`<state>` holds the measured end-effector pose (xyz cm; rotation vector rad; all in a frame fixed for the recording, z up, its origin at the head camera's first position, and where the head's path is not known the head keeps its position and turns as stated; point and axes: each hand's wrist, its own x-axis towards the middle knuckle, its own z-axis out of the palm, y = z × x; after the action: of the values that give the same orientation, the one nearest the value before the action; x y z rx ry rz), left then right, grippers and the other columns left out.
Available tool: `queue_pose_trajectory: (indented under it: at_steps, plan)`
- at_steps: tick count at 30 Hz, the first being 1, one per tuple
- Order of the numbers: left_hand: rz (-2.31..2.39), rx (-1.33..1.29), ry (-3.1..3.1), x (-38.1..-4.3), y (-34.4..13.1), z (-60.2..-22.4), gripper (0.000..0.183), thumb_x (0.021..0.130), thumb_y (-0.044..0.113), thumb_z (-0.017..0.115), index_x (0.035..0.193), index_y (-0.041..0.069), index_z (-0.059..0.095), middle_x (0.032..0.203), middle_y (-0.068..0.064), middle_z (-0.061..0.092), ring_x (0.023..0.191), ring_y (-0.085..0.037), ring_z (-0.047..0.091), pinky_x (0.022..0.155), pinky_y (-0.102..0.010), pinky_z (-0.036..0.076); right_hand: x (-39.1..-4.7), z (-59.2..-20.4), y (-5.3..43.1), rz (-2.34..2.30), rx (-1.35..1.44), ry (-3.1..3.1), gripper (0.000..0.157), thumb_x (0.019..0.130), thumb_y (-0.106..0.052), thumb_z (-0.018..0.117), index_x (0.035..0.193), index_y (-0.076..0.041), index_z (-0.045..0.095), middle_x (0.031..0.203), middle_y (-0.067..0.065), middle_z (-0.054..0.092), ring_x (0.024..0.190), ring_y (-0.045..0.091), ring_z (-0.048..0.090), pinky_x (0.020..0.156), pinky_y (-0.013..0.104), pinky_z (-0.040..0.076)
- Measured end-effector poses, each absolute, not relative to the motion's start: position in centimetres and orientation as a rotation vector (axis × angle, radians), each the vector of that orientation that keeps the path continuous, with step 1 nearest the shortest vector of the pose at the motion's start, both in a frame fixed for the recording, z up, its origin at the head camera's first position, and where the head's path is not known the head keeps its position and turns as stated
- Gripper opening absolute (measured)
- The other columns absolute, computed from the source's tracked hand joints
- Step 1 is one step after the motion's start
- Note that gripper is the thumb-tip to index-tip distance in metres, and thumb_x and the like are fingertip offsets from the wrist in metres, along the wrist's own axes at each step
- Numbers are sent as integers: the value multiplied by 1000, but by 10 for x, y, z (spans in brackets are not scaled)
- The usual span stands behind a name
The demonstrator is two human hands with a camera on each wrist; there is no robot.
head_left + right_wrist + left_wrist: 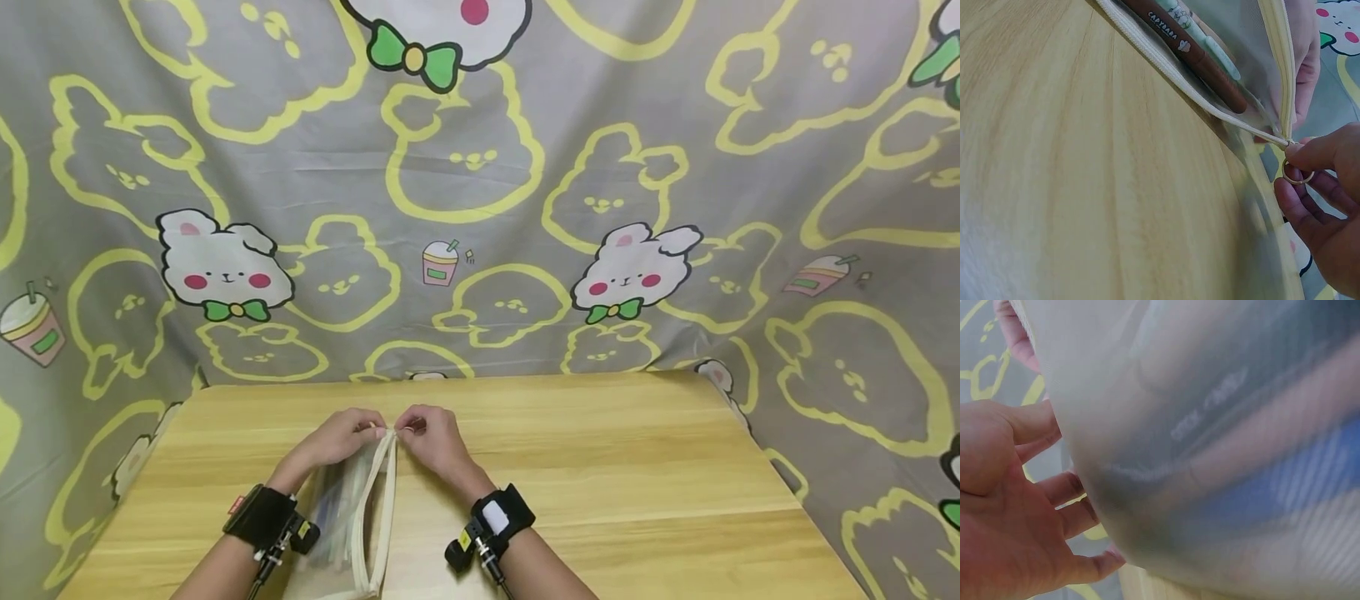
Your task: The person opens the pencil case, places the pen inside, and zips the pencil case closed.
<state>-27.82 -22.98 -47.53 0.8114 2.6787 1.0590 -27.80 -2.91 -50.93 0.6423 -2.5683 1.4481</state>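
Note:
A translucent pouch (324,542) with a cream zipper (389,517) lies on the table, its mouth gaping. My left hand (345,437) grips the pouch's far end, thumb and fingers along its edge. Beside it, my right hand (437,440) pinches the far end of the zipper between thumb and finger. A small metal ring (1298,182) hangs at those fingertips in the right wrist view. Inside the pouch are a brown pen (1204,62) marked "CAPYBARA" and a pale green pen (1221,56). Something blue (1310,481) shows blurred through the wall in the left wrist view.
The wooden tabletop (637,492) extends to both sides of the pouch. A grey curtain (495,250) with cartoon rabbits and yellow outlines hangs behind and at both sides. Each wrist wears a black strap (262,512) with a small camera (459,552).

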Motion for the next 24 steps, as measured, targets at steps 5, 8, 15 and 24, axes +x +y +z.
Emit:
queue_pose_trajectory:
  at_steps: [5,8,15,24]
  plan:
    - [1133,804,2659,-276,-229,-478,16,98,3,56,85,5,66,75,-6,59,65,-15,48,61,-31,41,-276,-508,-29,1473,665,-2587,8,85,-4,71,86,-11,75,86,-1,74,78,5,66,73,21,58]
    - [1172,795,2643,-275,-228,-480,17,98,4,57,83,5,66,74,-5,59,67,-14,47,64,-31,40,-274,-508,-28,1493,685,-2588,9,84,-3,71,85,-11,75,86,-1,74,79,5,66,73,20,57]
    - [1197,769,2667,-273,-227,-480,18,96,4,59,80,6,66,75,-6,60,67,-16,48,63,-31,39,-270,-509,-26,1493,757,-2569,9,85,-2,69,86,-10,74,87,0,74,80,4,66,73,17,57]
    - [1184,708,2709,-275,-218,-485,18,94,3,61,78,8,69,76,-4,65,69,-16,52,65,-32,44,-266,-509,-19,1407,829,-2526,9,84,1,69,85,-6,74,86,2,74,79,8,66,70,16,57]
